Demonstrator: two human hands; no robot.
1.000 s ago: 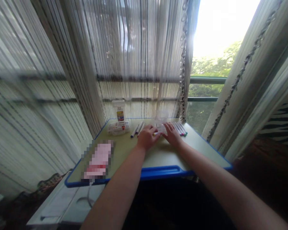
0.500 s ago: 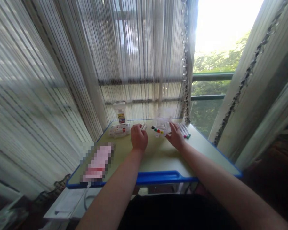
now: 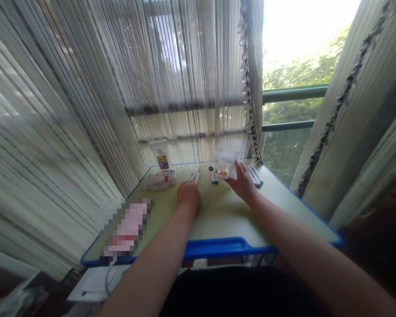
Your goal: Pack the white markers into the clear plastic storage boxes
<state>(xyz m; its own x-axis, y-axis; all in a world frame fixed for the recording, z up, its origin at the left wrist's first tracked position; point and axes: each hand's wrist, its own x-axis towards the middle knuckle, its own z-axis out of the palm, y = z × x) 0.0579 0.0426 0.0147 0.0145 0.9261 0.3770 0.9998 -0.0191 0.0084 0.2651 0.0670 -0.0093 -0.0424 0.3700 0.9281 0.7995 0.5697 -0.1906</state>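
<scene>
My right hand (image 3: 243, 181) grips a clear plastic pouch (image 3: 225, 160) with coloured marker caps showing at its mouth, lifted slightly off the small table (image 3: 224, 211). My left hand (image 3: 188, 194) rests on the table with fingers curled, its fingertips at the near ends of two or three white markers (image 3: 194, 176). More markers (image 3: 256, 176) lie to the right of the pouch. One marker (image 3: 214, 179) lies just below the pouch.
A white bottle (image 3: 161, 155) stands at the table's far left, with a clear packet (image 3: 159, 179) in front of it. A blurred pink object (image 3: 127, 226) lies near the left front corner. Striped curtains (image 3: 119, 88) hang behind; a window railing (image 3: 293, 93) is at right.
My right hand has raised the pouch off the table. My left hand went from the pouch to the white markers, then drew back a little. The camera view shifted.
</scene>
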